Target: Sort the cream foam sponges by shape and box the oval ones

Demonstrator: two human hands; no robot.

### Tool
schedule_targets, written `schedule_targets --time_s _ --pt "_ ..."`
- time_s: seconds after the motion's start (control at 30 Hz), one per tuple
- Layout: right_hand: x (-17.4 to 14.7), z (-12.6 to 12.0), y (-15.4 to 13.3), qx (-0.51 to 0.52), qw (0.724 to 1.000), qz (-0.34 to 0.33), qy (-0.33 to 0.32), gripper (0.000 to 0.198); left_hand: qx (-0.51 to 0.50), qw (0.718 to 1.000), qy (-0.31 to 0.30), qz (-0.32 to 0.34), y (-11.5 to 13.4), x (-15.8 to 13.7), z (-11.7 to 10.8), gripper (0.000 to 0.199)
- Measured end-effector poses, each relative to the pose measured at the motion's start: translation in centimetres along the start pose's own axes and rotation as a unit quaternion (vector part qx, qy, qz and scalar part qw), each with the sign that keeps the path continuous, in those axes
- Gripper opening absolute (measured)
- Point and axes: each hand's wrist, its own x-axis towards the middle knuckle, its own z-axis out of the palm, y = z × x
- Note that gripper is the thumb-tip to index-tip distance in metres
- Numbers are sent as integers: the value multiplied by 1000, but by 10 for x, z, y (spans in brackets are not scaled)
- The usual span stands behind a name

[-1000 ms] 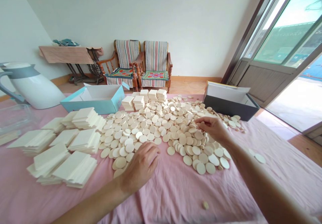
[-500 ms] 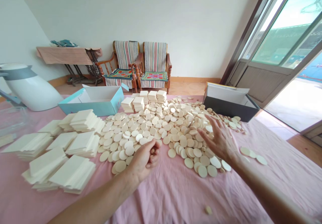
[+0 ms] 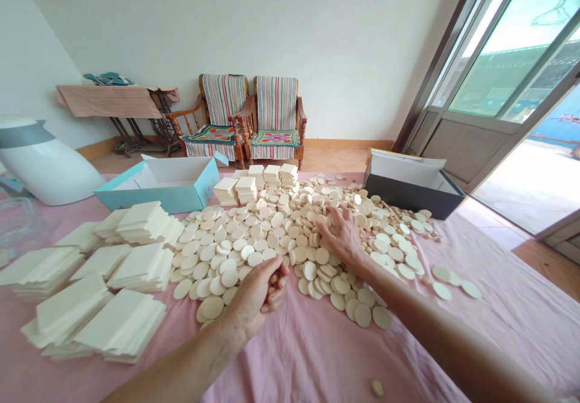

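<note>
A broad heap of pale round wooden discs (image 3: 254,232) is spread over the pink cloth (image 3: 308,354). My left hand (image 3: 259,291) rests at its near edge, fingers curled in and thumb laid over them; whatever lies inside the curl is hidden. Further in, my right hand (image 3: 347,237) reaches down onto the heap with its fingers apart, the fingertips among the discs. To the left are several stacks of square wooden pieces (image 3: 136,264), and smaller square stacks (image 3: 247,188) sit behind the heap.
An open light-blue box (image 3: 190,194) is at the back left, an open black box (image 3: 408,188) at the back right. A white jug (image 3: 58,167) stands far left beside a clear plastic container (image 3: 20,228). Loose discs (image 3: 453,279) lie right; two chairs (image 3: 276,110) are beyond.
My right hand has moved left and lowered from above the heap's right side onto its middle, uncovering discs there. My left hand stays curled in nearly the same place. The view has shifted slightly.
</note>
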Motion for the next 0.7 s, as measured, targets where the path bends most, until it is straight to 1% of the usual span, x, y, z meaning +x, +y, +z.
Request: schedule_targets --time_s 0.17,0.27,0.33,0.4,0.43,0.47,0.5,0.53,0.57,0.63,0.67,0.7 --pt "7 32 -51 77 994 -68 -28 43 -18 1000 0 13 6 -3 -2 26" --pt "9 35 -72 131 983 -117 -56 42 -33 999 2 17 9 -4 -2 25" --pt "13 26 -72 172 970 -157 -72 41 -37 999 6 16 10 -5 -2 24" --pt "22 10 -55 179 968 -167 -56 42 -38 999 8 13 11 -5 -3 24" --pt "28 0 -40 160 975 -148 -32 44 -38 999 7 14 11 -5 -4 24" --pt "35 -9 -22 127 985 -114 -1 45 -40 999 4 15 10 -5 -5 24" --pt "42 -18 -2 78 995 -64 23 48 -41 999 1 16 10 -4 -6 24" --pt "48 -26 19 20 999 3 43 50 -43 999 -3 18 10 -4 -7 24" --pt "54 -33 39 -35 996 71 46 53 -44 999 -7 19 9 -3 -8 24" --pt "63 -40 72 -86 979 185 6 60 -45 999 -15 17 9 -2 -8 25" --pt "65 -42 82 -96 970 221 -23 62 -45 999 -17 16 9 -1 -8 25" --pt "65 -41 88 -97 965 240 -50 63 -45 999 -18 16 9 -1 -8 25"
